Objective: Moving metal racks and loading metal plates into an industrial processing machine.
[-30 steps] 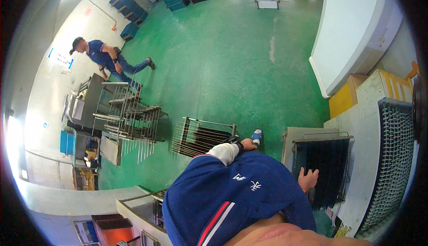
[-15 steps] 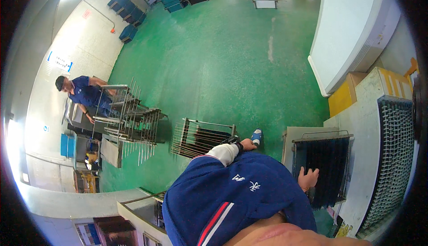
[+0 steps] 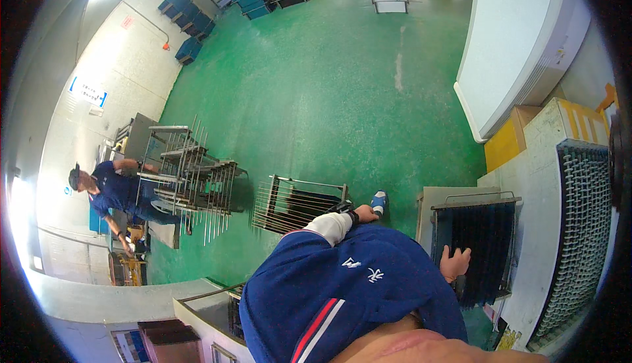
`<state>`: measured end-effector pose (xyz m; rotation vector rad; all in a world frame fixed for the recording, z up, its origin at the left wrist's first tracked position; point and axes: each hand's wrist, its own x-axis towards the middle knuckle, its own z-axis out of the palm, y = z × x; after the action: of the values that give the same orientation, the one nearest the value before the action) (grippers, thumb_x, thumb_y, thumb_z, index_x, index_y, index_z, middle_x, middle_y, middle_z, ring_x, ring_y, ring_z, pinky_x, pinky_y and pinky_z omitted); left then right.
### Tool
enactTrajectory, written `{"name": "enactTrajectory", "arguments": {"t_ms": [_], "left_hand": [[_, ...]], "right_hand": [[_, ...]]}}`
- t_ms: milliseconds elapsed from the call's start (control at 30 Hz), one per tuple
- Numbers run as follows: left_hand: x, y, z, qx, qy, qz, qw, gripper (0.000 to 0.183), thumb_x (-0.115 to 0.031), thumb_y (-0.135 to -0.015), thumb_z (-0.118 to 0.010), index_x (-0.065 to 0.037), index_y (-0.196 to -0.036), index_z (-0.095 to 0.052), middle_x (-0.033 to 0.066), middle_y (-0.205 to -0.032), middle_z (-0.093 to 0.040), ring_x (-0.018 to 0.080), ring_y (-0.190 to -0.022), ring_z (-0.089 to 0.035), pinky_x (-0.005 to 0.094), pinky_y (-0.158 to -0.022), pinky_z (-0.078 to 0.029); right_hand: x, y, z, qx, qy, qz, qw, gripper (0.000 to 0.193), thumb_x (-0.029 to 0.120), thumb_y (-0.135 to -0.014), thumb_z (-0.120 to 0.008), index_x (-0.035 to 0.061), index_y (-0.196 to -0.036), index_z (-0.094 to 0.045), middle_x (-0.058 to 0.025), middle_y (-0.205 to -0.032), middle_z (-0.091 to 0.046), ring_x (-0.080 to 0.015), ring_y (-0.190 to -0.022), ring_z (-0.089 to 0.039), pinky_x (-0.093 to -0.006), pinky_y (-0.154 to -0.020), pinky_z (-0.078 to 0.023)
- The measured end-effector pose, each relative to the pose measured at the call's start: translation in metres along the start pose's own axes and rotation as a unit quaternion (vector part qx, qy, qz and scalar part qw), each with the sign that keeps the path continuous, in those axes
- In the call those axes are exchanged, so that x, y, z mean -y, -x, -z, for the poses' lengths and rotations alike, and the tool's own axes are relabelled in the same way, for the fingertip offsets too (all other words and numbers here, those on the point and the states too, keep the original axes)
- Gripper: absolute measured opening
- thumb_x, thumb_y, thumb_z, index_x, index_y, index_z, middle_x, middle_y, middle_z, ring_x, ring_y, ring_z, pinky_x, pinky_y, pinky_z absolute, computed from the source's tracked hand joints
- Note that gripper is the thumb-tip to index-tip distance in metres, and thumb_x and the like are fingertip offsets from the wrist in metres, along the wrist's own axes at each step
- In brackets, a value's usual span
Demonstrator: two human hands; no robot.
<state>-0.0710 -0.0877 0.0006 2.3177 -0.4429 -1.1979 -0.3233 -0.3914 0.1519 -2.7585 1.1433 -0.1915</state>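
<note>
My right hand (image 3: 455, 262) reaches to a metal-framed rack (image 3: 477, 202) of dark, thin, closely set pieces (image 3: 475, 248) on the right. Its thumb and fingers are spread apart at the rack's left side, and I see nothing held in them. My left hand (image 3: 366, 213), with a black band at the wrist, is out in front of my body, close above my blue-and-white shoe (image 3: 378, 203). Its fingers are too small to make out. To its left, a low rack with thin rods (image 3: 293, 210) stands on the floor, a dark load inside it.
Stacked metal racks with long rods (image 3: 191, 172) stand at the left, beside a co-worker (image 3: 118, 188) in dark blue. A white cabinet (image 3: 520, 40), a yellow carton (image 3: 505, 149) and a metal mesh conveyor belt (image 3: 576, 244) line the right. Blue crates (image 3: 187, 14) are stacked far left.
The co-worker has moved nearer along the left wall, now leaning with one arm reaching down and the other toward the stacked racks. My own hands have stayed in place.
</note>
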Motion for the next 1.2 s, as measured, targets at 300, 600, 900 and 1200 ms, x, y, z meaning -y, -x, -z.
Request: {"name": "enactTrajectory", "arguments": {"t_ms": [300, 600, 900, 1200], "left_hand": [[0.008, -0.005, -0.003, 0.007, -0.013, -0.014, 1.000, 0.041, -0.047, -0.078, -0.065, -0.007, -0.078, -0.071, 0.0075, -0.069, -0.066, 0.0203, -0.063, -0.063, 0.0346, -0.062, -0.049], [0.014, -0.010, -0.006, 0.012, -0.014, -0.006, 1.000, 0.040, -0.046, -0.079, -0.065, -0.006, -0.083, -0.072, 0.0082, -0.074, -0.068, 0.0206, -0.071, -0.065, 0.0350, -0.068, -0.050], [0.010, -0.005, -0.003, 0.015, -0.018, -0.010, 1.000, 0.048, -0.046, -0.075, -0.063, -0.001, -0.089, -0.071, 0.0183, -0.084, -0.069, 0.0316, -0.081, -0.066, 0.0402, -0.074, -0.050], [0.008, -0.005, -0.003, 0.022, -0.012, 0.015, 1.000, 0.041, -0.045, -0.079, -0.066, -0.006, -0.087, -0.072, 0.0089, -0.079, -0.069, 0.0200, -0.075, -0.066, 0.0336, -0.072, -0.051]], "right_hand": [[0.005, -0.002, 0.012, 0.038, -0.002, 0.000, 0.999, 0.043, 0.037, -0.080, -0.066, -0.0046, -0.091, -0.068, -0.0257, -0.112, -0.052, -0.0406, -0.097, -0.055, -0.0446, -0.080, -0.048], [0.007, -0.002, 0.015, 0.057, -0.007, -0.010, 0.998, 0.042, 0.036, -0.081, -0.065, -0.0043, -0.091, -0.068, -0.0257, -0.112, -0.052, -0.0407, -0.098, -0.054, -0.0452, -0.082, -0.048], [0.003, -0.002, 0.013, 0.045, -0.015, 0.012, 0.999, 0.041, 0.036, -0.081, -0.066, -0.0045, -0.090, -0.067, -0.0258, -0.110, -0.052, -0.0412, -0.097, -0.055, -0.0459, -0.081, -0.047], [0.005, -0.001, 0.015, 0.043, -0.017, -0.002, 0.999, 0.042, 0.036, -0.081, -0.065, -0.0047, -0.089, -0.067, -0.0266, -0.111, -0.052, -0.0423, -0.097, -0.054, -0.0465, -0.081, -0.047]]}}
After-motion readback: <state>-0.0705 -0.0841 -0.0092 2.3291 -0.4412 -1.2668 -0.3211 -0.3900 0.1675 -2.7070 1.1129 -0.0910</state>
